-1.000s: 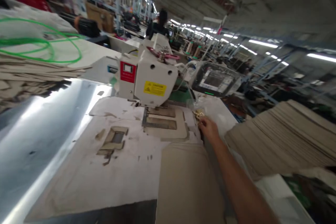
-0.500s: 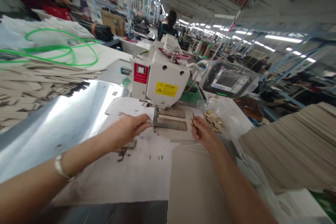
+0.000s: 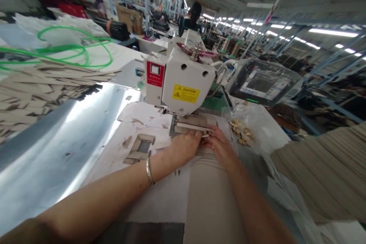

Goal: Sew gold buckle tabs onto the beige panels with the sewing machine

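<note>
My left hand [image 3: 184,148] is closed, its fingers curled down at the front of the metal clamp frame [image 3: 172,126]; what lies under them is hidden. Beside it, almost touching, my right hand [image 3: 219,145] pinches a small gold-coloured metal fitting [image 3: 207,133] at the right end of the frame. A pale narrow strip [image 3: 190,126] runs along the clamp. Above both hands is the white head of a sewing machine [image 3: 187,76] with a yellow caution label. A beige sheet [image 3: 214,198] lies below the hands.
Gold-coloured fittings [image 3: 241,131] lie in a clear plastic bag [image 3: 257,126] at right. Behind them stands a control screen [image 3: 261,84]. Beige pieces are stacked at right [image 3: 328,171] and heaped at left [image 3: 42,95]. A green cord [image 3: 85,57] loops on the table. Other people sit farther back.
My left hand has moved right, from the frame's left corner to beside my right hand. The right hand has stayed by the frame's right end with the fitting. The view has shifted slightly.
</note>
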`<state>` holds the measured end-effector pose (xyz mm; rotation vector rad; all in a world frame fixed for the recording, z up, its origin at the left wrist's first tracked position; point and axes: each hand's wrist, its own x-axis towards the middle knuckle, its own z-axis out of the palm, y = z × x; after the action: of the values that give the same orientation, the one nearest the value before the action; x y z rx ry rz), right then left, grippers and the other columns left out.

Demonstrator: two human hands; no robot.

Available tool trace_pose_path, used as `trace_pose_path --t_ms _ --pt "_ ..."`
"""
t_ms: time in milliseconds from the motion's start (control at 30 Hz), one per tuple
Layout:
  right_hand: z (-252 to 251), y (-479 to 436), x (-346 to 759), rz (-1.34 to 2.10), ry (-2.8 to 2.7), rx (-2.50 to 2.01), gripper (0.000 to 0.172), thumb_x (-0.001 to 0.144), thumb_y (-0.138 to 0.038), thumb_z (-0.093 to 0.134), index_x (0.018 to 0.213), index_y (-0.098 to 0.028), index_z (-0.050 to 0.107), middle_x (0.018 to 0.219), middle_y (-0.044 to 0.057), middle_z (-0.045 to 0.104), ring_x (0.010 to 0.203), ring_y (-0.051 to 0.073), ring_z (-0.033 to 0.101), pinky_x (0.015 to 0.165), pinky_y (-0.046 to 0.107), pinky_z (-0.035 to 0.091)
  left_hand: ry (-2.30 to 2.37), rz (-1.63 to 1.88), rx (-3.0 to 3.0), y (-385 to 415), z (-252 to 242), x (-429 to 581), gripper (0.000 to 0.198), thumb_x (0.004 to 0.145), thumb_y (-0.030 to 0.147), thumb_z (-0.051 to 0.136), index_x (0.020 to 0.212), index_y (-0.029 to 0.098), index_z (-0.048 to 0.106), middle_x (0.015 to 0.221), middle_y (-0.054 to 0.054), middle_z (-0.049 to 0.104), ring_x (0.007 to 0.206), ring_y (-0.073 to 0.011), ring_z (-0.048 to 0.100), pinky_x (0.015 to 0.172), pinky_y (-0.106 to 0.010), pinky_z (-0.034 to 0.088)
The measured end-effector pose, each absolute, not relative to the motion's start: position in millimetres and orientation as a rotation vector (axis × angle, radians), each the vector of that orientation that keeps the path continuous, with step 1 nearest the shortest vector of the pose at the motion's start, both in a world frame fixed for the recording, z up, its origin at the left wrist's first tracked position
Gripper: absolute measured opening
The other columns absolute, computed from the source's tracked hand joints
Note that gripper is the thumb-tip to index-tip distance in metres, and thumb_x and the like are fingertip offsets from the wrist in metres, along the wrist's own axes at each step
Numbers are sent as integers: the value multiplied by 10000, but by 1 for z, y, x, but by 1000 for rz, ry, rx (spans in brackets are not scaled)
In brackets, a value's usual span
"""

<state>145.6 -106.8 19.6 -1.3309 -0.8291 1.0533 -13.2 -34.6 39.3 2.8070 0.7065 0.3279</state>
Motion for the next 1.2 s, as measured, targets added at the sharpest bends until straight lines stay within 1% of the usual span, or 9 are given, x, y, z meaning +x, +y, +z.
trace_pose_path --t_ms 100,233,333,467,633,767,867,1000,1200 --pt "18 -105 141 1047 -807 -1395 339 710 -324 656 1029 -244 573 714 -35 601 586 136 586 517 250 492 704 348 2865 -39 37 -12 174 924 96 391 1029 135 525 1017 -129 647 981 -267 652 785 -366 551" --pt "14 -104 138 971 -779 -1605 173 794 -394 548 830 -225 541 552 -63 489 401 105 456 347 200 295 804 223 2862 -41 37 -14 176 933 114 388 1049 145 518 916 -114 671 798 -276 699 637 -371 564" --pt "16 -107 132 761 -1035 -1846 189 865 -308 409 894 -213 569 612 -21 565 479 145 539 437 244 410 815 224 2868 -41 36 -14 167 941 114 378 1026 132 521 877 -125 678 774 -293 708 609 -382 563" --pt "29 -112 111 285 -1559 -2195 341 870 -129 364 1148 -131 561 919 118 691 851 234 665 733 328 495 853 195 2836 -43 36 -12 172 955 109 370 1023 105 529 854 -134 673 767 -260 708 616 -336 556" --pt "39 -116 96 133 -1788 -2416 388 906 -151 366 1272 -126 490 1002 148 690 811 259 673 677 335 471 751 221 2833 -44 36 -11 145 944 102 422 1042 106 530 935 -129 649 869 -217 678 704 -293 537" --pt "37 -113 119 438 -1503 -2278 256 868 -178 352 976 -172 584 768 70 642 672 193 609 595 280 424 729 525 2899 -39 37 -13 214 970 146 391 1146 121 511 1090 -119 618 1000 -229 617 849 -356 504" --pt "38 -109 143 869 -1104 -2173 208 872 -357 401 832 -205 537 597 -22 492 453 113 420 421 227 263 523 687 3054 -37 31 -16 337 987 186 373 1298 105 476 1265 -140 581 1196 -261 520 1049 -432 375" --pt "46 -101 170 1055 -937 -2130 373 742 -571 587 781 -212 492 522 -91 344 400 57 240 401 198 116 571 576 3021 -31 11 -16 546 986 385 422 1453 108 361 1490 -119 426 1369 -293 371 1140 -473 261" --pt "51 -82 201 1166 -923 -2173 526 620 -666 685 799 -213 486 542 -105 320 435 46 229 424 191 107 666 426 2961 -21 1 -17 701 961 567 384 1483 102 336 1531 -112 371 1410 -302 319 1166 -495 231"
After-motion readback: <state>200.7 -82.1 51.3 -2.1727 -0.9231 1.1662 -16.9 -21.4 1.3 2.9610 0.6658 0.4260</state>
